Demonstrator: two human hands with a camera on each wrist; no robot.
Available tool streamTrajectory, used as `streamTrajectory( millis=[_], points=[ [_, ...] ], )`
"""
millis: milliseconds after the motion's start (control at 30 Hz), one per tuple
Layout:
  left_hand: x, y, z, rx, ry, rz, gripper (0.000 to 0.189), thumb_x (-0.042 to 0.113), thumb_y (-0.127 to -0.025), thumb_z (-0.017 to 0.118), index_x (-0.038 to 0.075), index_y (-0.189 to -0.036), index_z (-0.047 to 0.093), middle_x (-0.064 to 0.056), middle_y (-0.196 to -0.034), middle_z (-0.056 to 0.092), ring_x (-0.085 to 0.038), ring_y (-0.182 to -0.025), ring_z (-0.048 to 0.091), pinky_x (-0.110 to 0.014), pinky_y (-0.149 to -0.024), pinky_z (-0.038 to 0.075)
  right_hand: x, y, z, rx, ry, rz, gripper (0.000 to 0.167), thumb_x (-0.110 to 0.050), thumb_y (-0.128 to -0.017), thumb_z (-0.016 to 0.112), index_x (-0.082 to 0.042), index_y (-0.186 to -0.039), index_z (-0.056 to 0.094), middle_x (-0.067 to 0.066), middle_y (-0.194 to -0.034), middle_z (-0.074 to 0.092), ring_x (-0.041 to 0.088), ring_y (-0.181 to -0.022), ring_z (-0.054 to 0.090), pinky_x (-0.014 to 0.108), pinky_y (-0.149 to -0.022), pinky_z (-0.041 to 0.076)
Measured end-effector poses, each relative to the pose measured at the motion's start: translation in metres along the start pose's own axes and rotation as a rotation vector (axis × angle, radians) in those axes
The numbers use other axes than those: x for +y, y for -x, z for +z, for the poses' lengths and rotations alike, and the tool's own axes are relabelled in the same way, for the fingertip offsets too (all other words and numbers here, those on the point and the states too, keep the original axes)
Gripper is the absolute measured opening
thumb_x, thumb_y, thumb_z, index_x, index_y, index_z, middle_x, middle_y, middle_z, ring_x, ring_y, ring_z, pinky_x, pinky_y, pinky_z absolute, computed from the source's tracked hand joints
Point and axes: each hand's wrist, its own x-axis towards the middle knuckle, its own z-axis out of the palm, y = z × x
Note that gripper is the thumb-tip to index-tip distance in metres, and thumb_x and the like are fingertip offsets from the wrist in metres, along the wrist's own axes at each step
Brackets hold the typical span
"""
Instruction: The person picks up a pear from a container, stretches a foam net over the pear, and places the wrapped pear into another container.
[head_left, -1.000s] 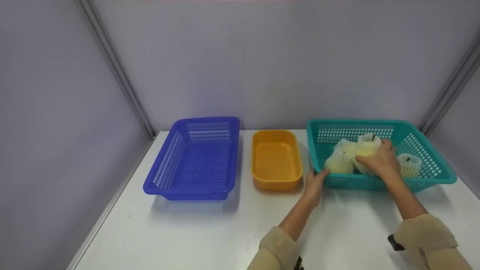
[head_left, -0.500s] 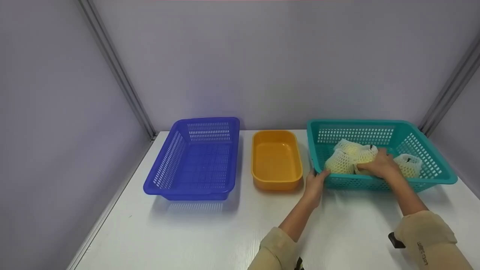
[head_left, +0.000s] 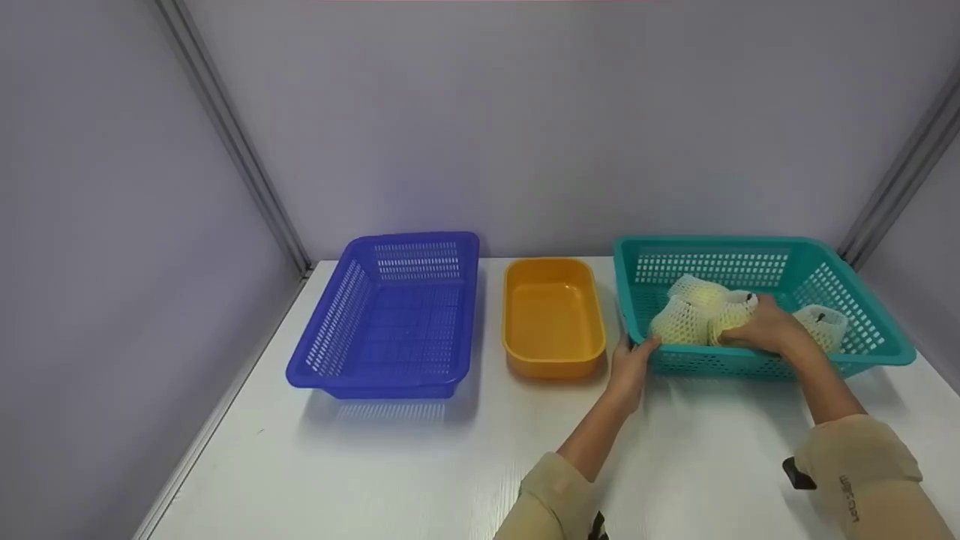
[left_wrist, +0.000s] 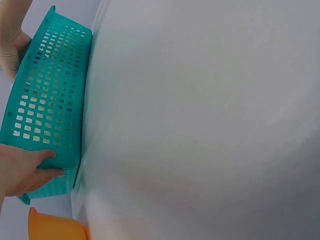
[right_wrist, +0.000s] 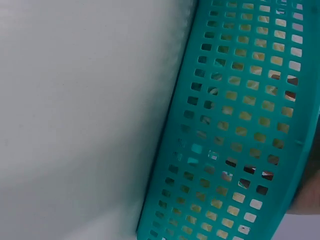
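Observation:
My left hand [head_left: 628, 371] grips the front left corner of the teal basket [head_left: 750, 246], thumb on the rim. In the left wrist view that hand [left_wrist: 25, 172] lies against the basket's end wall. My right hand [head_left: 769, 326] reaches over the front rim and holds a pale yellow fruit in a white foam net [head_left: 731, 319], its dark stem showing. Its far fingers are hidden behind the fruit. Other netted fruits lie left of it, one netted fruit [head_left: 684, 324] at the front, and another netted fruit [head_left: 823, 326] sits at the right, partly behind the wrist.
An orange tub [head_left: 553, 322] stands just left of the teal basket. Farther left is a blue-purple basket [head_left: 409, 322]. All stand on a white table [head_left: 375, 472] against a grey back wall [head_left: 480, 135].
My right hand has lowered the netted fruit into the teal basket, among the others, then shifted slightly right. My left hand stays on the basket's corner.

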Motion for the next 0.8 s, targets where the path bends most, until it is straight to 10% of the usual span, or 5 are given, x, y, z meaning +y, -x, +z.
streamTrajectory(
  millis=[800],
  points=[
    [0.000,0.002,-0.002,0.011,-0.031,-0.026,0.061,0.025,-0.088,0.060,0.004,-0.139,0.035,-0.010,-0.140,0.038,-0.025,-0.127,0.035,-0.042,-0.101,0.031,0.011,-0.009,0.002,-0.065,0.014,-0.024,0.102,-0.034,-0.081,0.067,0.020,-0.132,-0.002,0.046,-0.124,0.025,0.056,-0.109,0.034,0.060,-0.084,0.036]
  ],
)
